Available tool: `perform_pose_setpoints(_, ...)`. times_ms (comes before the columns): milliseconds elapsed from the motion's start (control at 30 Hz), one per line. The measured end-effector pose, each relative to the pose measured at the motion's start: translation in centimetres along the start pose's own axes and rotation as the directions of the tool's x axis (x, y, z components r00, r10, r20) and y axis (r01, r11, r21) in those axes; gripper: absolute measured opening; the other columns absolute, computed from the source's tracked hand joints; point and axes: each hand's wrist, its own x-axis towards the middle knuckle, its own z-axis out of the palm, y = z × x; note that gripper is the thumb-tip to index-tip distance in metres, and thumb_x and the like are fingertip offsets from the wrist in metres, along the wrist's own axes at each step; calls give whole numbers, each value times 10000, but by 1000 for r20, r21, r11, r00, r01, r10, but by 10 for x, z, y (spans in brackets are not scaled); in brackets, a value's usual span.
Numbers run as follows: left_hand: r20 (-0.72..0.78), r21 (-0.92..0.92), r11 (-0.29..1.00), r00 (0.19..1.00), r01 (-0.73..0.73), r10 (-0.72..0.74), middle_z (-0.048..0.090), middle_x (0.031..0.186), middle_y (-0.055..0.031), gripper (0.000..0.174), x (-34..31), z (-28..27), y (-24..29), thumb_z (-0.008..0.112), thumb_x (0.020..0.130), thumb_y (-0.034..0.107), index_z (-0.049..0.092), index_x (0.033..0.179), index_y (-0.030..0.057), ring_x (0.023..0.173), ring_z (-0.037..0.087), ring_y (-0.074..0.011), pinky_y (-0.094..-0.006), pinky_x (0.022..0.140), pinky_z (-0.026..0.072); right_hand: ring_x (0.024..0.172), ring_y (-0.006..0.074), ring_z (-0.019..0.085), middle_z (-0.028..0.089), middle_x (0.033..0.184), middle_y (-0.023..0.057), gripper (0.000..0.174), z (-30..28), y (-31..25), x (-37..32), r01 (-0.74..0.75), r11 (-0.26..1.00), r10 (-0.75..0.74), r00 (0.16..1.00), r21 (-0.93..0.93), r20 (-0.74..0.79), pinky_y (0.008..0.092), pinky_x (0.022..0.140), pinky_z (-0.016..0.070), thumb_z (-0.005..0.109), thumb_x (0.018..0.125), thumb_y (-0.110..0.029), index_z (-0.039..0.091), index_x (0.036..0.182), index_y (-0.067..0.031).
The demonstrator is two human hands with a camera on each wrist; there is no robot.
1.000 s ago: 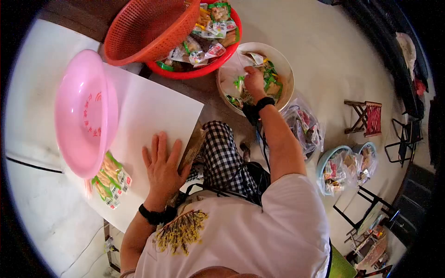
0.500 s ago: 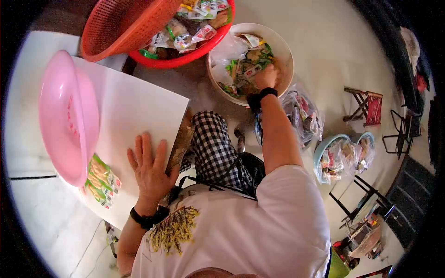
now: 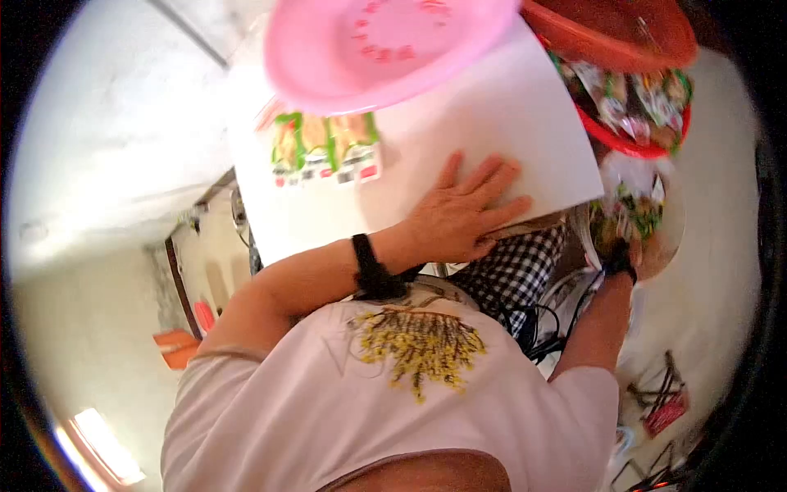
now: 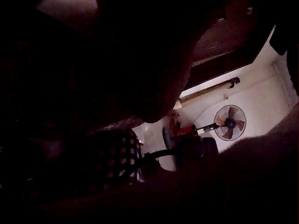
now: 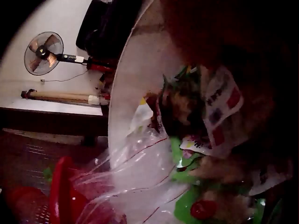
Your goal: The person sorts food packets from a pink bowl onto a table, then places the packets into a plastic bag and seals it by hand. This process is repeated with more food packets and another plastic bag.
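Note:
My left hand [image 3: 463, 209] rests palm down, fingers spread, on the white tabletop [image 3: 443, 123] near its edge. My right hand [image 3: 616, 252] reaches into a round white bucket [image 3: 670, 238] beside the table, among sealed food packets [image 3: 643, 205] with green trim. Its fingers are hidden, and I cannot tell whether they hold a packet. In the right wrist view, a printed packet [image 5: 222, 105] lies close below that dark hand [image 5: 201, 32], and clear plastic bagging [image 5: 145, 179] hangs in the bucket. Several green-and-white food packets [image 3: 320, 146] lie side by side on the table.
A pink basin [image 3: 307, 57] stands tilted over the table's far side. Beyond the right corner, an orange colander [image 3: 607, 29] sits over a red basin [image 3: 602, 131] full of packets. A folding stool [image 3: 664, 406] stands on the floor. A fan [image 4: 230, 122] shows farther off.
The head view has swung left, so the table and basins now appear farther right. My right hand stays inside the bucket after shifting within it. My left hand still lies flat on the table.

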Motion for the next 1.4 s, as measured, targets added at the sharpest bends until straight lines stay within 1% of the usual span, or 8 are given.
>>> perform_pose_setpoints(433, -115, -20, 996, 990, -84, 81, 292, 1508, -154, 656, -10, -1, -6, 651, 754, 337, 468, 1366, 187, 1400, 284, -319, -636, 1079, 210, 1043, 294, 602, 592, 1176, 180, 543, -261, -117, -52, 380, 920, -389, 857, -94, -339, 358, 851, 519, 654, 774, -19, 486, 1290, 7)
perform_pose_setpoints(500, -127, -14, 994, 987, -105, 102, 343, 1473, -157, 601, -11, -3, -4, 634, 775, 326, 492, 1333, 155, 1385, 306, -314, -601, 1073, 249, 1060, 286, 586, 580, 1200, 176, 506, -286, -164, -79, 443, 801, -350, 892, 403, -286, 381, 850, 500, 648, 736, 24, 548, 1231, -9)
perform_pose_setpoints(700, -376, 122, 945, 867, -303, 327, 551, 1207, -114, 283, -29, 24, 13, 561, 822, 271, 613, 1039, 96, 1206, 461, -267, -466, 963, 403, 1073, 169, 573, 514, 1313, 59, 384, -281, -306, -143, 74, 456, -474, 864, 887, 172, 287, 713, 529, 549, 914, -193, 544, 1276, -65)
perform_pose_setpoints(867, -261, 69, 908, 871, -413, 416, 604, 887, -62, 154, -70, 8, 19, 576, 730, 238, 640, 737, 98, 965, 573, -239, -373, 775, 492, 918, 170, 630, 642, 1018, 68, 325, -230, -398, -187, -113, 332, -577, 761, 937, 296, 303, 760, 522, 606, 868, -112, 595, 1178, -15)
perform_pose_setpoints(1067, -455, 31, 944, 837, -328, 306, 585, 836, -39, 107, -118, 0, -20, 620, 717, 197, 626, 715, 90, 898, 576, -229, -380, 762, 475, 939, 184, 615, 657, 1026, 111, 295, -169, -449, -186, 368, 363, -709, 705, 856, -2, 309, 793, 498, 604, 879, -130, 590, 1134, 18)
perform_pose_setpoints(1200, -376, -63, 983, 917, -170, 134, 588, 1108, -131, 328, -164, -17, -47, 672, 764, 268, 623, 1017, 65, 1115, 546, -313, -451, 932, 445, 1094, 254, 547, 597, 1163, 176, 443, -174, -456, -194, 896, 435, -834, 440, 95, -331, 368, 888, 462, 606, 890, -234, 495, 1232, 25)
perform_pose_setpoints(1300, -315, -107, 990, 948, -89, 51, 518, 1270, -162, 465, -184, -18, -52, 686, 771, 321, 592, 1150, 69, 1249, 456, -326, -500, 1028, 369, 1115, 323, 545, 570, 1188, 208, 491, -202, -482, -211, 194, 402, -500, 865, 895, 37, 425, 925, 453, 573, 930, -289, 430, 1285, 20)
perform_pose_setpoints(1400, -281, -77, 995, 959, -68, 44, 436, 1383, -166, 548, -189, -16, -52, 699, 755, 351, 569, 1215, 81, 1337, 366, -317, -534, 1082, 301, 1092, 339, 570, 563, 1189, 219, 481, -228, -510, -194, -497, 11, -399, 794, 868, 459, 429, 941, 461, 531, 965, -329, 415, 1280, 15)
